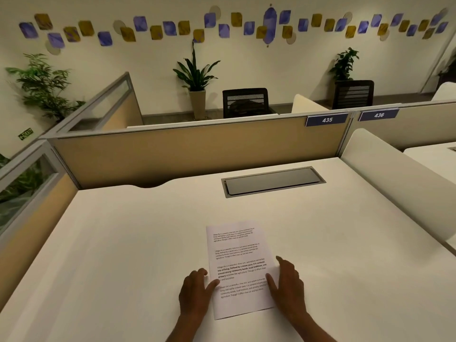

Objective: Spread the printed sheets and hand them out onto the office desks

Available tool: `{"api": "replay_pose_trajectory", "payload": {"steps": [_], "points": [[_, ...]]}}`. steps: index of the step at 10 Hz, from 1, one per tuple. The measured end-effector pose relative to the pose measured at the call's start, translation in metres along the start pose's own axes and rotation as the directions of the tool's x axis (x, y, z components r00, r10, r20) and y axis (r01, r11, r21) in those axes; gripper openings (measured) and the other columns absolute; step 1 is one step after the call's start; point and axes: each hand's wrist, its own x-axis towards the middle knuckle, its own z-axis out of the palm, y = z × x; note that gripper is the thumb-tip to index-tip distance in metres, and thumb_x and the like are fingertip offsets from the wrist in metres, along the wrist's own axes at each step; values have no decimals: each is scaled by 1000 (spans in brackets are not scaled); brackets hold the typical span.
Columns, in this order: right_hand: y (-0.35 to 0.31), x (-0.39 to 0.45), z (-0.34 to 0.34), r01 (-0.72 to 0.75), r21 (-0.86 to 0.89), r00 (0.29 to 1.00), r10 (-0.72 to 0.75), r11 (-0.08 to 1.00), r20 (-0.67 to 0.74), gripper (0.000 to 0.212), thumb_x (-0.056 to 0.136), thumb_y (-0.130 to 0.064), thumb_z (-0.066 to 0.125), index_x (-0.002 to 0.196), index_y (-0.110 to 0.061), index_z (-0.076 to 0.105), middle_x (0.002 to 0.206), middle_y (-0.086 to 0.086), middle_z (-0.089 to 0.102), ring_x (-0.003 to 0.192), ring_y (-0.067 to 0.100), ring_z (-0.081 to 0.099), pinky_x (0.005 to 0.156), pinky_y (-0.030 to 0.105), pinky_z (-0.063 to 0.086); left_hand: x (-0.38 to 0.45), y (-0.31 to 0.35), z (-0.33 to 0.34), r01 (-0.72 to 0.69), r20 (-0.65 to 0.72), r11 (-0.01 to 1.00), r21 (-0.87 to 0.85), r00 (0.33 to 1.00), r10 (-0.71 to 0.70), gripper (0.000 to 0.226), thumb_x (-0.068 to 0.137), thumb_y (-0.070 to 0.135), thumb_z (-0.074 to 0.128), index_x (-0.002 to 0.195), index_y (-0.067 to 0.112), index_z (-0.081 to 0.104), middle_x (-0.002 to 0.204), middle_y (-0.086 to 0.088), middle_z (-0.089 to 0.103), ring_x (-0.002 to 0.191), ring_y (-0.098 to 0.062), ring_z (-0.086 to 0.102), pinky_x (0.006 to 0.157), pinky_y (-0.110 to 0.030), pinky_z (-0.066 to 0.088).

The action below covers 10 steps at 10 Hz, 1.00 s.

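Two hands flanking sheet (240, 270), fingers (213, 285) touching

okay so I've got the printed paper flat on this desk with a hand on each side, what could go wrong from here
1. The printed sheets look like a flush stack; I cannot tell how many. The left hand and right hand only press the side edges, so several may slide together rather than fan apart.
2. The white desk looks smooth, so a push could send sheets skidding toward the cable tray.

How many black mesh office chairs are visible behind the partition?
2. One black mesh office chair stands beside the middle potted plant; the other is right of it, before the right plant. Partitions may hide more.
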Motion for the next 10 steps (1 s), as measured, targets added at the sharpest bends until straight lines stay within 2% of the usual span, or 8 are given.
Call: {"api": "replay_pose_trajectory", "payload": {"steps": [1,2,3,4,6,8,9,10], "points": [[6,-3,6,131,-96,991,-128,987,36,70,86,-60,36,144,-22,42,147,3,47,134,23,46,108,42,41,5,-10,7,-146,36,988,42,989,144,62,75,54,70,124,18,60,120,-5,59,111,-27,53,84,-36,47],[3,-4,8,210,-183,964,-172,960,201,75,84,-66,25,150,-31,28,159,-4,26,146,21,28,116,46,26,11,-12,7,-241,188,965,103,957,219,101,64,82,38,146,23,37,157,-7,29,142,-27,27,110,-43,30],[4,-4,10,252,-287,947,-174,924,271,68,88,-69,22,143,-33,42,154,-4,38,138,25,43,106,52,39,12,-12,5,-272,364,955,120,907,212,133,43,101,2,153,27,11,163,1,-8,150,-21,-3,119,-42,8],[15,-1,23,239,-350,946,-136,906,294,69,91,-69,11,126,-32,58,136,-2,60,119,26,61,85,50,55,13,-12,8,-344,337,913,220,905,260,125,53,95,3,153,22,18,156,-2,-12,148,-20,0,119,-54,15],[14,0,23,203,-364,952,-97,909,289,64,92,-66,8,129,-33,48,133,-3,62,125,20,39,82,49,56,13,-6,5,-297,439,925,238,882,171,136,38,99,-2,154,28,2,161,1,-17,149,-22,-13,119,-46,-1],[14,0,22,165,-342,926,-27,925,375,69,92,-68,7,134,-32,48,139,-2,57,130,26,45,86,50,54,12,-5,1,-294,469,921,256,871,148,139,37,100,-2,154,26,3,161,-1,-17,150,-24,-11,119,-47,1],[3,-1,10,196,-284,920,-76,939,384,93,75,-82,-8,150,-37,24,160,-4,19,147,26,25,113,53,27,13,-4,0,-278,428,932,232,890,158,137,40,98,-7,154,24,3,162,-2,-13,150,-22,-7,120,-46,6],[-4,3,5,158,-234,937,-71,959,341,102,64,-85,-18,152,-40,7,163,-7,-1,151,22,5,119,49,10,17,-6,6,-231,288,948,220,944,163,124,54,94,-10,154,22,5,159,1,-15,148,-17,-9,119,-46,4]]}}
